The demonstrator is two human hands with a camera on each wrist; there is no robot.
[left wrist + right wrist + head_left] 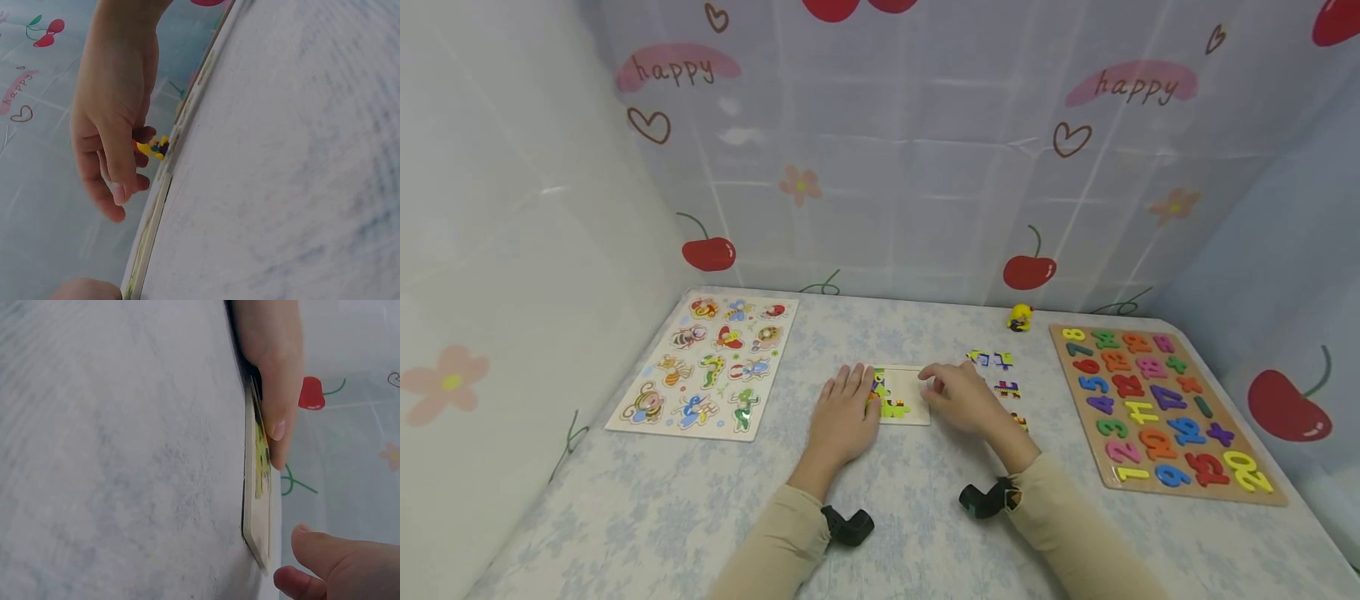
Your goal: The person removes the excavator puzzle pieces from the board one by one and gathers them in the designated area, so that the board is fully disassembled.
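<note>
Behind, cherry-printed curtain [887, 225]; mottled tabletop [902, 525]; left hand [844, 421] flat on puzzle board [912, 393], right hand [966, 400] beside, fingers apart.

Here under my left fingers [841, 385] is the puzzle tray [904, 386], pale, smooth, wood-like, with a matt bare base. Over to the right, the loose pieces [1007, 389] show smooth printed faces. Farther right, the number board [1135, 433] looks like brown wood with a light sheen, its numerals [1247, 472] smooth and glossy as paint. On the left, the animal board [724, 412] has a smooth, white, printed face. At the far side, that little figure [1019, 318] gleams like moulded plastic! Behind, the curtain [880, 150] shines like thin creased plastic. The tabletop [910, 475] looks smooth and mostly matt; my sleeves [1075, 517] are matt, wrinkled cloth.
</note>
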